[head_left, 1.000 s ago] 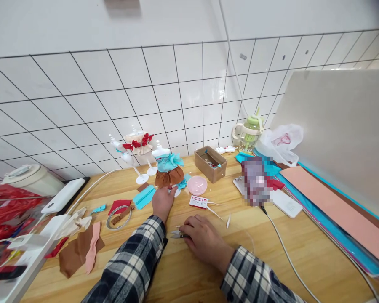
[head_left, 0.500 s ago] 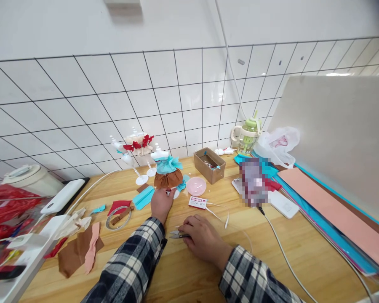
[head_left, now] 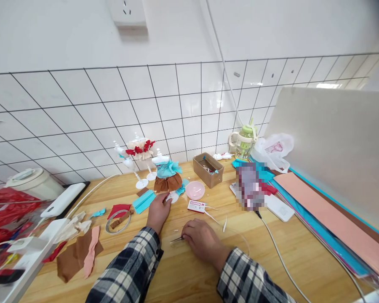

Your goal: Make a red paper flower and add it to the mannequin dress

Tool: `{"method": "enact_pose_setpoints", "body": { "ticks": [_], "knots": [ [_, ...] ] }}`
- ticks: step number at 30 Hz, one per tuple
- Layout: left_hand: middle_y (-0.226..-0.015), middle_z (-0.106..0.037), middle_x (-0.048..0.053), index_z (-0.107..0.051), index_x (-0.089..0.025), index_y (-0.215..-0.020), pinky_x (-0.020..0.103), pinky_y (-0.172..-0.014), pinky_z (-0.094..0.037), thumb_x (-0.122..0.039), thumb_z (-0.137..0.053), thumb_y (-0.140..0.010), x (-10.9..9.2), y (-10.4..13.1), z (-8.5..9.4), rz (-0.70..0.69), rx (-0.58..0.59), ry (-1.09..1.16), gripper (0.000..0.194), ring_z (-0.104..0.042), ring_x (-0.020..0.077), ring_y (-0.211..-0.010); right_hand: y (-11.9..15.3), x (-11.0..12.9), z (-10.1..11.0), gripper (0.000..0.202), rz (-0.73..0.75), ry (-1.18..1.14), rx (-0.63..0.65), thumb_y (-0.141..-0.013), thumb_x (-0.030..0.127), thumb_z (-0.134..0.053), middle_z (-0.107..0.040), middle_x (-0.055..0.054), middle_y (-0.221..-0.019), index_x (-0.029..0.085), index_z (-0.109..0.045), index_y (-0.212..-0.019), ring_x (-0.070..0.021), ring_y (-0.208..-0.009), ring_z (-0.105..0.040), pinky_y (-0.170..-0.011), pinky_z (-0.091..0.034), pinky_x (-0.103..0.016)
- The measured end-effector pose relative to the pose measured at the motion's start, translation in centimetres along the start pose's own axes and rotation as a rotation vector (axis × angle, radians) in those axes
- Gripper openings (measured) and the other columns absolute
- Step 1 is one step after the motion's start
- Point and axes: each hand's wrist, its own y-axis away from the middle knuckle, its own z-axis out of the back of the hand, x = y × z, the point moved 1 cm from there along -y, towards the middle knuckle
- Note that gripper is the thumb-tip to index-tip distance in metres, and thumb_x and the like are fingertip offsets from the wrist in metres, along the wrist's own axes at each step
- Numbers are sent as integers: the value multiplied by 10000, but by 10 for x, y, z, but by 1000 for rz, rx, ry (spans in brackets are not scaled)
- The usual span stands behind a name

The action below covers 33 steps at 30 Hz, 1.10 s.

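Left hand (head_left: 158,212) pinches white base (head_left: 173,197) of dressed mini mannequin (head_left: 167,173), standing mid-table, far side. Right hand (head_left: 204,240), apart from left, closed round snips (head_left: 177,240), near side. Pink dish (head_left: 195,190) just right of mannequin; cardboard box (head_left: 213,179) beyond.

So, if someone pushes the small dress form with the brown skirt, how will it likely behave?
The dress form may tip, since its brown skirt spreads wide above a small base. The skirt would probably flex, as its gathered folds look like soft cloth.
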Motion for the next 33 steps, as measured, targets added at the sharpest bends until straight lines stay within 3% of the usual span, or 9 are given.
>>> {"method": "enact_pose_setpoints", "body": {
  "ticks": [3,6,10,13,16,19,24,30,33],
  "knots": [
    [-1029,-702,78,-649,-157,-1064,324,-853,-494,-281,-476,-821,6,14,10,-16,-16,2,323,-641,211,-934,1,-1,0,212,-50,-36,-42,-897,171,-423,-659,-29,-867,188,-630,-855,-152,-849,-573,-790,-412,-266],
    [-1008,-709,71,-680,-177,-994,354,-900,-471,-287,-469,-831,19,31,32,-37,-21,-22,288,-625,228,-962,1,-3,0,222,-121,-90,-80,-901,156,-392,-647,-26,-810,182,-598,-824,-142,-781,-575,-729,-411,-252],
    [-1029,-703,101,-702,-169,-966,448,-940,-419,-308,-453,-852,54,45,71,-61,-43,-185,307,-595,288,-982,1,-6,-3,238,-140,-174,-95,-905,162,-381,-640,-13,-767,186,-578,-774,-129,-732,-574,-679,-397,-230],
    [-1121,-684,95,-680,-156,-1057,446,-989,-383,-331,-435,-873,82,47,88,-96,-23,-328,353,-550,294,-1096,1,-5,-5,226,-128,-181,-105,-893,170,-406,-634,-8,-746,187,-574,-743,-126,-720,-571,-674,-389,-224],
    [-1205,-649,92,-638,-157,-1155,446,-1007,-364,-362,-414,-890,93,46,87,-113,44,-360,403,-484,295,-1202,1,-3,-8,218,-119,-141,-102,-880,165,-422,-623,-5,-724,185,-564,-716,-126,-714,-565,-668,-377,-226],
    [-1230,-633,98,-603,-175,-1212,478,-1016,-326,-363,-420,-889,86,46,82,-124,90,-368,416,-461,307,-1227,2,-1,-12,206,-115,-55,-97,-869,165,-432,-611,-4,-703,184,-553,-704,-129,-698,-551,-659,-360,-235],
    [-1108,-683,91,-669,-208,-1087,504,-993,-292,-341,-456,-870,72,49,86,-111,51,-340,332,-536,304,-1089,1,3,-18,164,-74,96,-78,-839,159,-459,-612,-9,-705,188,-553,-708,-139,-708,-538,-676,-347,-256],
    [-988,-707,69,-703,-234,-939,514,-996,-269,-293,-475,-850,72,51,84,-123,29,-287,252,-578,280,-964,1,8,-18,166,-73,108,-64,-836,154,-460,-624,-18,-712,184,-583,-728,-148,-724,-560,-686,-366,-264],
    [-947,-709,64,-704,-237,-902,516,-986,-280,-310,-485,-846,73,52,82,-124,11,-272,237,-583,283,-934,1,10,-16,168,-93,50,-85,-851,156,-458,-663,-20,-813,198,-617,-882,-154,-799,-593,-749,-396,-273]
  ]
}}
